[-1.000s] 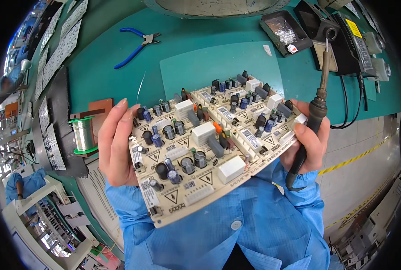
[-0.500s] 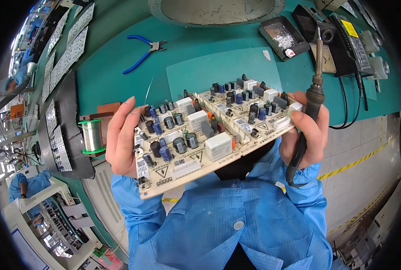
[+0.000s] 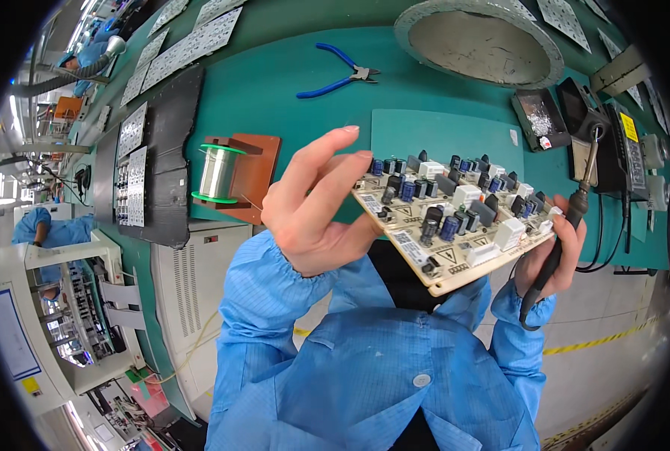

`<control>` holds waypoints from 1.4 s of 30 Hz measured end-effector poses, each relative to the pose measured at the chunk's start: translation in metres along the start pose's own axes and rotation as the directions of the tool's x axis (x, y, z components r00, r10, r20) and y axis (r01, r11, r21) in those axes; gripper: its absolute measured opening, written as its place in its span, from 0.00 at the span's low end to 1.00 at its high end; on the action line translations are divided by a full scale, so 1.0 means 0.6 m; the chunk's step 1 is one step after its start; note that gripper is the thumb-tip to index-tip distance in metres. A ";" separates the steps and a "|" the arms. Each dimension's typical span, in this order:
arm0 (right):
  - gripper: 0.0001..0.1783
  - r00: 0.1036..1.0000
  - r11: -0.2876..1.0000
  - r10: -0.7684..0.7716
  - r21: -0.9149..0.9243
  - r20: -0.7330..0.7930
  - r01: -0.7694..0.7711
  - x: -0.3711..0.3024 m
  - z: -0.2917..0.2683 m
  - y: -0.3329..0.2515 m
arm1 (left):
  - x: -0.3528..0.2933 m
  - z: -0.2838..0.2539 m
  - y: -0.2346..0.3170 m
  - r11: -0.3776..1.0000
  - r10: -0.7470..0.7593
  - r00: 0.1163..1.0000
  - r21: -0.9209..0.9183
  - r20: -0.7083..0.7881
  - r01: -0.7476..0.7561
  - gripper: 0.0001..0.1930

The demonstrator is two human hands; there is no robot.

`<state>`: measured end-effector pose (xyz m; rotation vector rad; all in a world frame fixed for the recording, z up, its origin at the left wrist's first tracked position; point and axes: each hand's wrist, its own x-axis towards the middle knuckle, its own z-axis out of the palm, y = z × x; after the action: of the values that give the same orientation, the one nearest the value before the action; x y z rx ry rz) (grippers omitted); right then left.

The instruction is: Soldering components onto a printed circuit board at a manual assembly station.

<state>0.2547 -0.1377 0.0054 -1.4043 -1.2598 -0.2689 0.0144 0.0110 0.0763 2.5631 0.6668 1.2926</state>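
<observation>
A cream circuit board panel (image 3: 466, 263), crowded with blue and black capacitors and white block parts, is held tilted above the bench's near edge. My right hand (image 3: 570, 244) grips its right end and also holds a soldering iron (image 3: 551, 263), whose metal tip points up and away. At the panel's left end, my left hand (image 3: 312, 210) is open with its fingers stretched apart. Its thumb passes behind the board edge, so I cannot tell whether it touches. Left of that hand, a solder wire spool (image 3: 219, 174) with green rims sits on a brown stand (image 3: 263, 161).
Blue-handled cutters (image 3: 342, 73) lie on the green mat (image 3: 275, 83). A wide grey duct mouth (image 3: 485, 45) stands at the back. At right are a small black tray (image 3: 534, 113) of metal bits and a black soldering station (image 3: 627, 143). Several boards lie on a black sheet (image 3: 173, 150).
The left hand has loosened from the panel's left end and its fingers have spread. The panel has turned and its left end sits farther right. The view has swung left.
</observation>
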 end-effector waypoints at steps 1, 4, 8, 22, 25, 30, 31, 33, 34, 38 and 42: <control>0.13 1.000 1.000 0.007 0.006 -0.004 -0.007 -0.002 0.000 0.002 | 0.001 0.000 0.001 1.000 0.001 1.000 -0.012 0.011 -0.001 0.20; 0.13 1.000 1.000 -0.007 0.023 -0.006 0.007 -0.002 -0.002 0.004 | 0.004 -0.004 0.003 1.000 0.017 0.999 -0.008 0.029 -0.017 0.21; 0.13 1.000 1.000 0.003 0.020 0.003 -0.003 -0.005 -0.005 0.005 | 0.006 -0.004 0.002 0.999 0.051 0.998 0.000 0.034 -0.052 0.23; 0.13 0.999 0.998 0.014 0.054 0.029 -0.016 -0.010 -0.005 0.000 | -0.009 0.003 -0.009 0.999 0.030 0.999 -0.040 -0.012 -0.030 0.22; 0.13 1.000 0.998 0.010 0.064 0.030 -0.012 -0.009 -0.004 0.000 | -0.011 0.001 -0.009 0.999 0.023 1.000 -0.049 -0.010 -0.024 0.22; 0.13 0.999 0.999 -0.009 0.053 0.037 0.007 -0.009 -0.005 0.001 | -0.013 0.002 -0.009 0.998 0.012 1.000 -0.055 -0.017 -0.013 0.21; 0.12 0.999 0.999 -0.015 0.044 0.040 0.013 -0.009 -0.005 0.001 | -0.012 0.000 -0.007 0.999 0.004 1.000 -0.052 -0.002 -0.004 0.21; 0.12 0.999 0.999 -0.014 0.047 0.042 0.012 -0.007 -0.005 -0.002 | -0.011 -0.002 -0.005 0.999 -0.003 1.000 -0.054 0.014 0.003 0.21; 0.12 0.999 0.999 -0.014 0.053 0.044 0.012 -0.006 -0.004 -0.003 | -0.012 -0.001 -0.005 0.999 -0.003 1.000 -0.047 0.009 0.004 0.20; 0.14 0.999 0.999 -0.035 -0.015 0.016 0.036 0.000 -0.002 -0.006 | -0.016 0.002 -0.006 0.998 -0.012 1.000 -0.055 -0.007 0.011 0.19; 0.14 0.998 0.998 -0.052 -0.016 0.039 0.053 0.001 -0.005 -0.003 | -0.023 0.004 -0.010 1.000 -0.011 1.000 -0.028 -0.019 0.010 0.20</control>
<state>0.2549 -0.1401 0.0081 -1.3982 -1.3305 -0.2899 0.0075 0.0098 0.0628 2.5249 0.6601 1.3151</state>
